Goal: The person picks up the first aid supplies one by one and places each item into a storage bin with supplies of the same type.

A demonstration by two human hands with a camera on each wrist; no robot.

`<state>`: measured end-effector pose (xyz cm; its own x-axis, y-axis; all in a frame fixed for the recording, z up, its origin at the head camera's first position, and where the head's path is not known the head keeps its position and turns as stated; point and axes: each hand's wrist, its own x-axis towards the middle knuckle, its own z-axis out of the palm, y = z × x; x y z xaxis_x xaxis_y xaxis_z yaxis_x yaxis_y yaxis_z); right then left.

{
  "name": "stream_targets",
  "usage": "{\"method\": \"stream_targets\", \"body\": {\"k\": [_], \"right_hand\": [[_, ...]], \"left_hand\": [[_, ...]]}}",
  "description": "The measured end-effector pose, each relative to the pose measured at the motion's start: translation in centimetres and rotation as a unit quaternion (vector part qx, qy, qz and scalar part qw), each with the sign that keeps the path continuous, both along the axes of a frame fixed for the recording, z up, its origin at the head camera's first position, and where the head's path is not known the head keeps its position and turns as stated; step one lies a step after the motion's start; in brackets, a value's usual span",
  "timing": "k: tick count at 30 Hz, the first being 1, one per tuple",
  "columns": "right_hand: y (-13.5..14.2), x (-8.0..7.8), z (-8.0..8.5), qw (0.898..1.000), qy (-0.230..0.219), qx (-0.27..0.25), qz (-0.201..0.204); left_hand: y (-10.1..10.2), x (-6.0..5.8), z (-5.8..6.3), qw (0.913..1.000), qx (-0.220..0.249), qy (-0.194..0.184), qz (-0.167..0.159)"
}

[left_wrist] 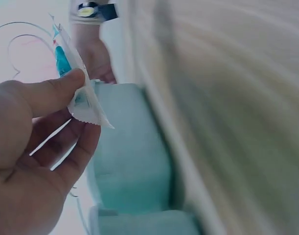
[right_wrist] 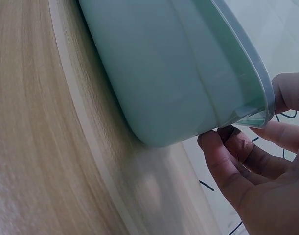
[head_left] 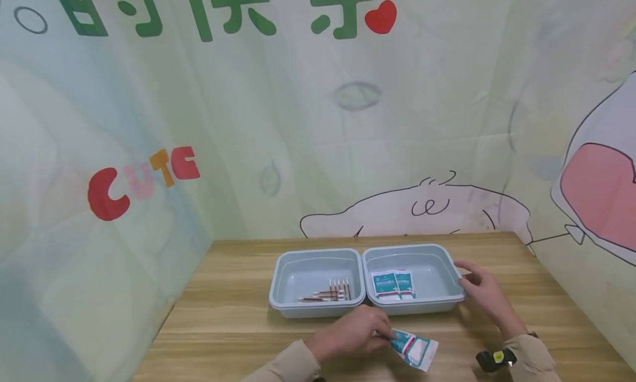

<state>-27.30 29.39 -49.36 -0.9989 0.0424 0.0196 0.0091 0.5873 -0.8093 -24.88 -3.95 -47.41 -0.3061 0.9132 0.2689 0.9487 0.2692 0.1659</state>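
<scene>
My left hand [head_left: 354,331] pinches a teal-and-white foil sachet [head_left: 416,351] between thumb and fingers, in front of the trays. In the left wrist view that sachet [left_wrist: 77,81] appears nearly edge-on. My right hand [head_left: 489,295] grips the right end of the right light-blue plastic tray [head_left: 422,306]. The right wrist view shows fingers [right_wrist: 220,164] against the tray's outer wall [right_wrist: 159,88], with the thumb at its rim. Inside the right tray, two overlapping teal-and-white sachets [head_left: 386,284] lie toward the left. The left tray [head_left: 318,312] contains several cotton swabs [head_left: 323,299] with brown stems.
Both trays stand side by side on a wood-grain table [head_left: 238,327]. A printed fabric backdrop [head_left: 278,122] rises behind the table and on both sides. A black device [head_left: 489,361] is at the right wrist.
</scene>
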Motion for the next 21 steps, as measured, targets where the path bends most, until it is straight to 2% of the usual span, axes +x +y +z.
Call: {"method": "stream_targets", "body": {"k": [5, 9, 17, 21], "right_hand": [[-0.1, 0.0, 0.0, 1.000, -0.003, -0.003, -0.002], [0.0, 0.0, 0.0, 1.000, -0.007, -0.006, -0.002], [0.0, -0.1, -0.2, 1.000, 0.005, -0.014, -0.003], [-0.1, -0.1, -0.2, 1.000, 0.012, -0.010, -0.004]], "left_hand": [[0.1, 0.0, 1.6, 0.9994, 0.030, -0.017, -0.002], [0.1, -0.1, 2.3, 0.9991, 0.040, -0.009, -0.001], [-0.2, -0.8, 3.3, 0.9964, 0.053, -0.055, 0.038], [-0.3, -1.4, 3.3, 0.9956, 0.045, -0.057, 0.060]]}}
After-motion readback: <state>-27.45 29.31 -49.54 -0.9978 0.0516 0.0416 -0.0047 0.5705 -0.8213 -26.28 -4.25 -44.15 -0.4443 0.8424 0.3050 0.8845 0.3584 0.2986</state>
